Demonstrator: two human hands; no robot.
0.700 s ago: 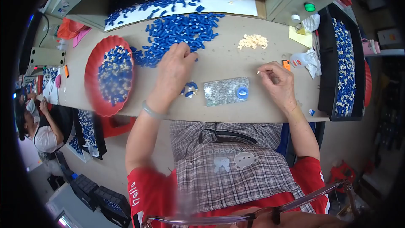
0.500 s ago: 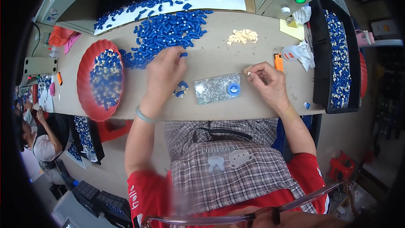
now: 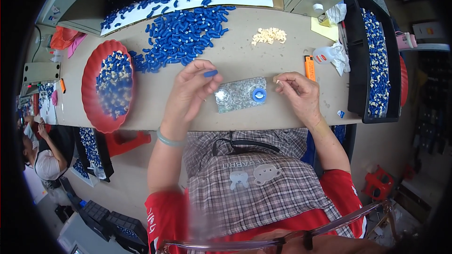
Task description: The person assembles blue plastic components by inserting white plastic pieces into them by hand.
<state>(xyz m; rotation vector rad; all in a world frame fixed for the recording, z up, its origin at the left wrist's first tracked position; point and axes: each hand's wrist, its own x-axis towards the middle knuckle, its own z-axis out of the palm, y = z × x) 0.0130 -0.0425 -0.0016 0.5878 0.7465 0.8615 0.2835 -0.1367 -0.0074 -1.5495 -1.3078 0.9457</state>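
Note:
My left hand (image 3: 189, 89) pinches a small curved blue piece (image 3: 210, 73) between thumb and fingers, above the table. To the right, my right hand (image 3: 302, 95) is closed in a pinch on a tiny cream piece (image 3: 278, 82); most of it is hidden by the fingertips. Between the hands lies a flat, speckled silvery block (image 3: 233, 99) with a round blue fitting (image 3: 259, 95) at its right end. Beyond my left hand spreads a heap of blue curved pieces (image 3: 181, 37). A smaller pile of cream pieces (image 3: 269, 36) sits farther right.
At the left stands a red scalloped tray (image 3: 89, 99) of mixed blue and cream pieces. A long black bin (image 3: 355, 89) with similar pieces stands at the right. Near my right hand are an orange cutter (image 3: 309, 68) and a white bottle (image 3: 322, 55). Another person (image 3: 49, 160) sits at far left.
My left hand has drawn back from the blue heap, moving slightly right and nearer with the blue piece. My right hand has stayed almost still beside the speckled block.

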